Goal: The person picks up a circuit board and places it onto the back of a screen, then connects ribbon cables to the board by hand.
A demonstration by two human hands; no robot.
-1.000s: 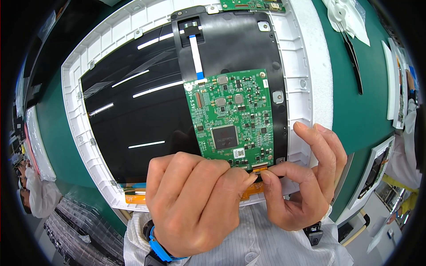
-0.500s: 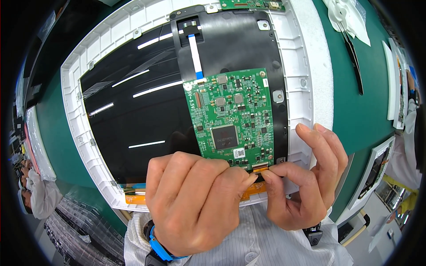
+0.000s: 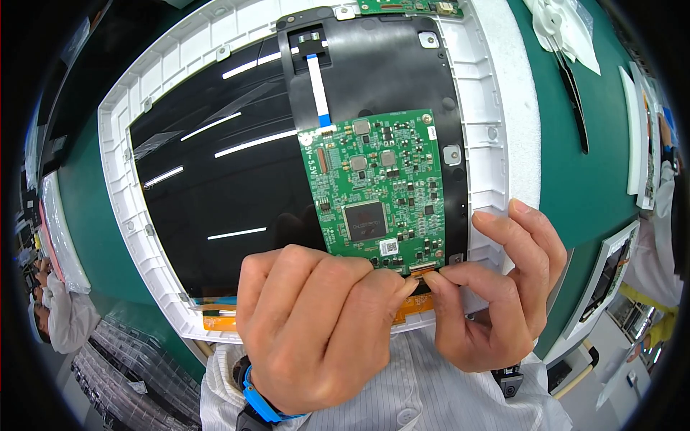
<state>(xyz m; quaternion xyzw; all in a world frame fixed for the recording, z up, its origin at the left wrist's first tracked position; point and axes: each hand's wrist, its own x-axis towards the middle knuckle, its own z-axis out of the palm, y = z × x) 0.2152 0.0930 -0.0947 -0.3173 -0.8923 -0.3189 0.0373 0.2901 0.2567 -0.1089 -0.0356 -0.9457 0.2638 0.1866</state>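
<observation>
A green circuit board (image 3: 399,183) lies on the black back of a display panel (image 3: 230,179), set inside a white plastic frame (image 3: 492,172). At the board's near edge, a short orange flex cable (image 3: 424,272) meets a slim connector. My left hand (image 3: 316,323) is closed, its thumb and index finger pinching at the cable's left side. From the right, the thumb and index finger of my right hand (image 3: 496,294) pinch the same cable, the other fingers raised. The fingertips partly hide the cable. A white ribbon cable (image 3: 318,86) with blue ends joins the board's far edge.
Black tweezers (image 3: 573,104) lie on the green table (image 3: 575,183) at right, beside a crumpled white wrapping (image 3: 557,29). Farther right stands another white-framed panel (image 3: 604,280). At far left, a person in white (image 3: 70,316) sits near stacked clear plastic trays (image 3: 136,359).
Both hands keep their pinch at the connector. The right hand's raised fingers have shifted slightly, and the board and panel have moved a touch to the right.
</observation>
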